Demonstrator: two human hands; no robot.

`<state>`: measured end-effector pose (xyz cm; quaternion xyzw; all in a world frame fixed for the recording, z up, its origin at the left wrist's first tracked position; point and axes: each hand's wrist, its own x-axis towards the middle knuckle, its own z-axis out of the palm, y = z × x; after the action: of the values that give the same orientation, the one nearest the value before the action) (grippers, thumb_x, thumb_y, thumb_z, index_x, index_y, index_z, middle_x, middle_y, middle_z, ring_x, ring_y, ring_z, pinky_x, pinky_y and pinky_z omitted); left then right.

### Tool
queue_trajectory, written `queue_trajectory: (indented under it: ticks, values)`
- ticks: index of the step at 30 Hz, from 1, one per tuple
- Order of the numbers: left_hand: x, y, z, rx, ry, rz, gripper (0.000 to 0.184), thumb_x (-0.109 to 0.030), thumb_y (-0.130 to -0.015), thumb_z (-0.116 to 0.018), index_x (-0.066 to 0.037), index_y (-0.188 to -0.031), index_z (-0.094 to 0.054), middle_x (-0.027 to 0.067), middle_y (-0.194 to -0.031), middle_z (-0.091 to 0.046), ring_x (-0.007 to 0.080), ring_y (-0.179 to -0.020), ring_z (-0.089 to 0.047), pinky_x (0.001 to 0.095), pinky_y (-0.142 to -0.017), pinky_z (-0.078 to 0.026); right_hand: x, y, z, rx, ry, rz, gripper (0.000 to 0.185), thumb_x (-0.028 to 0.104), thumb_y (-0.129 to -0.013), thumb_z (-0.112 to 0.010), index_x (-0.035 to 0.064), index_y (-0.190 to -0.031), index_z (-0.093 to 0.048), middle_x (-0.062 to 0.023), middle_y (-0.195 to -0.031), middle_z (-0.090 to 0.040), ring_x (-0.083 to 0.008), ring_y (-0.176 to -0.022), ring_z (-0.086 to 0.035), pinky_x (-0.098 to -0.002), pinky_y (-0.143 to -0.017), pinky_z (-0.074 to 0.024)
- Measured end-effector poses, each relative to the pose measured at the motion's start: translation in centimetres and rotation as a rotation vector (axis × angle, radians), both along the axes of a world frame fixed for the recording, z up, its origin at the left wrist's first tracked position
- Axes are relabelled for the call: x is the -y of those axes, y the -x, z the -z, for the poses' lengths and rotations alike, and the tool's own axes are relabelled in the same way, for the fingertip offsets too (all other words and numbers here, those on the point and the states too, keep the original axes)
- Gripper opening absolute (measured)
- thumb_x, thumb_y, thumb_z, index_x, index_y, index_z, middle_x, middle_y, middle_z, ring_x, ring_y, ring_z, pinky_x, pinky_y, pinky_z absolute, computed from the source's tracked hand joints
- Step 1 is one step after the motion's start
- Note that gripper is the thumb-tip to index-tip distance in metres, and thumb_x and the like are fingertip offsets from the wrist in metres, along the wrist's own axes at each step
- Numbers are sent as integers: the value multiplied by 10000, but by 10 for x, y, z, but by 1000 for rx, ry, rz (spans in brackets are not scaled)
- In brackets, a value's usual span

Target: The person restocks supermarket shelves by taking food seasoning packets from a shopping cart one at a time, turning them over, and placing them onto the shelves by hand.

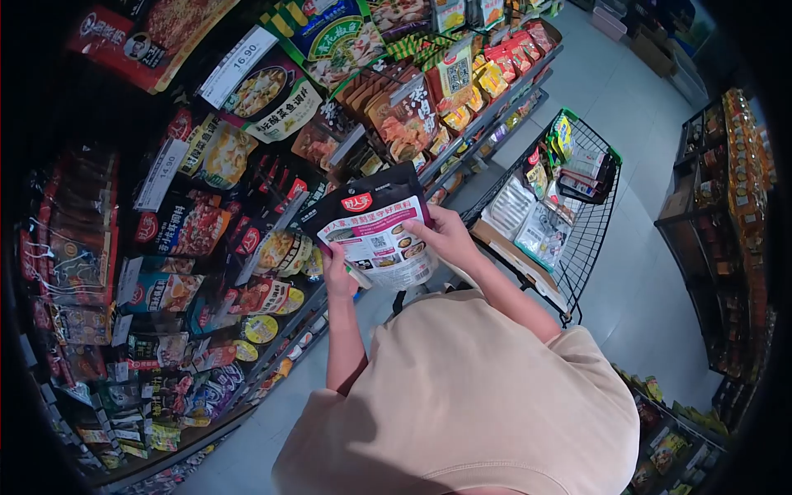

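A black and white seasoning pouch with a red logo and small food pictures is held up in front of my chest, its printed panel facing me. My left hand grips its lower left edge, thumb on the front. On the opposite side, my right hand pinches the right edge, with the thumb across the print. The fingers behind the pouch are hidden. Just beyond it hang similar seasoning packets on the shelf rack.
Shelves of hanging packets with price tags fill the left side. A black wire shopping cart stands to the right, carrying several packaged goods. Across the tiled floor is another stocked shelf. Boxes sit at the far end.
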<state>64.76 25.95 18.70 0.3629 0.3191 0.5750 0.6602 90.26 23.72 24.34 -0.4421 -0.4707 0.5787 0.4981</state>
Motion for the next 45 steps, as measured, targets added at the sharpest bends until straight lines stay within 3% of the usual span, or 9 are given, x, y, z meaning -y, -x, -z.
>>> queue_trajectory:
  ticks: [6, 10, 14, 18, 20, 27, 36, 40, 45]
  values:
    - [-7, 17, 6, 84, -61, -11, 377, -244, -1015, -578, -15, -1310, -529, 136, -1271, -627, 258, -1183, -597, 420, -1015, -461, 7, 12, -36, 560, -890, 31, 181, 132, -864, -731, -4, -812, -623, -112, -773, -627, -298, -666, -620, -365, -597, -493]
    - [-12, 0, 6, 115, -228, 89, 242, -216, -969, -618, -25, -1111, -576, 141, -1062, -651, 281, -1049, -615, 455, -968, -467, 10, 39, -57, 607, -1118, -31, 229, 81, -777, -781, 20, -731, -565, -100, -730, -583, -275, -664, -613, -379, -566, -507]
    - [-23, -21, 4, 345, -222, 34, 253, -318, -1006, -500, -70, -986, -539, 74, -870, -532, 225, -888, -523, 421, -904, -445, 17, 65, -63, 703, -1139, -158, 194, 122, -785, -773, 40, -745, -602, -84, -739, -598, -261, -702, -625, -374, -610, -519]
    - [-51, -30, -1, 477, -418, 342, 215, -274, -993, -519, -70, -1033, -576, 51, -893, -560, 207, -896, -487, 445, -949, -407, 27, 93, -82, 655, -1148, -302, 231, 213, -820, -771, 24, -853, -643, -102, -867, -652, -275, -892, -653, -425, -932, -526]
    - [-78, -28, 19, 632, -521, 574, 209, -272, -991, -525, -78, -1041, -587, 37, -904, -576, 200, -896, -480, 455, -957, -394, 29, 91, -77, 630, -1097, -392, 274, 241, -830, -769, 11, -933, -661, -122, -946, -671, -286, -1000, -648, -462, -1041, -467]
    - [-36, -36, -63, 750, -317, 388, 143, -253, -992, -500, -118, -954, -526, -3, -830, -477, 170, -907, -446, 417, -967, -341, 5, 49, -23, 530, -607, 274, 293, 112, -886, -706, -17, -1140, -637, -161, -1134, -671, -320, -1074, -638, -424, -955, -496]
    - [-36, -44, -42, 728, -307, 427, 184, -314, -979, -524, -131, -954, -525, -20, -879, -504, 161, -926, -446, 400, -977, -333, 19, 47, 61, -770, 642, -506, 659, 406, -989, -610, 64, -1487, -344, -123, -1400, -551, -265, -1252, -584, -479, -1011, -520]
    - [-36, -48, -20, 630, -314, 413, 215, -317, -963, -557, -108, -1013, -543, 3, -906, -519, 182, -972, -451, 402, -1005, -334, 17, 40, 78, -684, 648, -527, 610, 366, -993, -616, 68, -1465, -371, -121, -1388, -564, -260, -1219, -610, -474, -1001, -531]
    - [-25, -38, -22, 447, -123, 318, 420, -366, -1017, -487, -47, -1285, -543, 162, -1297, -575, 328, -1314, -467, 440, -1149, -356, 22, 38, 95, -777, 731, -460, 530, 302, -1006, -605, 91, -1446, -401, -106, -1361, -587, -248, -1199, -625, -464, -999, -538]
